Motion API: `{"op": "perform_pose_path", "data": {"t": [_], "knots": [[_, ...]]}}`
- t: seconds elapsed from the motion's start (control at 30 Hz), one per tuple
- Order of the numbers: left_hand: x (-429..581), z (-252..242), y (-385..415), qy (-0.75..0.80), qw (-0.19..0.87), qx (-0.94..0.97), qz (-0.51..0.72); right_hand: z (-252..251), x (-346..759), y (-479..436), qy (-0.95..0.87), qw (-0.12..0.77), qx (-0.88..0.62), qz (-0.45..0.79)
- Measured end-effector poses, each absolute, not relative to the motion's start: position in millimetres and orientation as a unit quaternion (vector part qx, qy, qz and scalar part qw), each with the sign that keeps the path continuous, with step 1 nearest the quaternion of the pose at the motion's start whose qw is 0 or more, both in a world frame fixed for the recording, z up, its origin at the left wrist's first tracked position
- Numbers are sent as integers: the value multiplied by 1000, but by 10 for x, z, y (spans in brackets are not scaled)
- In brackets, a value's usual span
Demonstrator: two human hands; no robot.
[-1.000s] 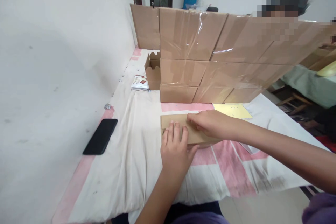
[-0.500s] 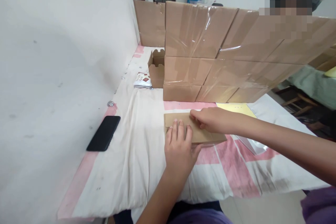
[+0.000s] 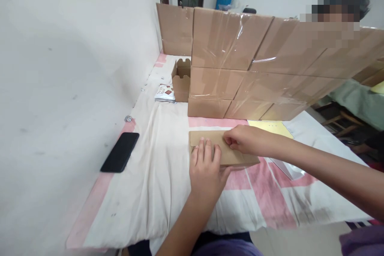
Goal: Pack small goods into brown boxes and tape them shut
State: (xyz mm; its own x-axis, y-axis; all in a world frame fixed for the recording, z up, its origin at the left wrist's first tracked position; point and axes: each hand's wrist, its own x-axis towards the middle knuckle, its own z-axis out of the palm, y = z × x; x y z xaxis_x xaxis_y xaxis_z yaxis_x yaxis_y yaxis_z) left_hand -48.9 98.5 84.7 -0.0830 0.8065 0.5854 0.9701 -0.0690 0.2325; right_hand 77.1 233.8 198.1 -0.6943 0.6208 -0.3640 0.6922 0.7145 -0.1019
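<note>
A flat brown cardboard piece lies on the white and pink cloth in front of me. My left hand rests on its near left part, fingers stretched out flat on the cardboard. My right hand comes in from the right and lies over the piece's middle, its fingers curled in a pinch on the cardboard's upper surface.
A wall of taped cardboard boxes stands just behind. A small open carton and a printed packet sit at its left end. A black phone lies near the left wall. A yellow sheet lies beside the boxes. Another person is behind the boxes.
My right hand's fingers have curled tighter on the cardboard and shifted slightly right. My left hand keeps pressing the same spot. The view has drifted a little.
</note>
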Motion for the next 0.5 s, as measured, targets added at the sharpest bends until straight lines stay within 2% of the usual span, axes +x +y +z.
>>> {"op": "perform_pose_path", "data": {"t": [0.23, 0.5], "knots": [[-490, 853, 980, -670, 129, -664, -305, 1924, 847, 2272, 900, 95, 382, -185], [-485, 861, 974, -672, 127, -662, -305, 1941, 850, 2236, 909, 53, 374, -176]]}}
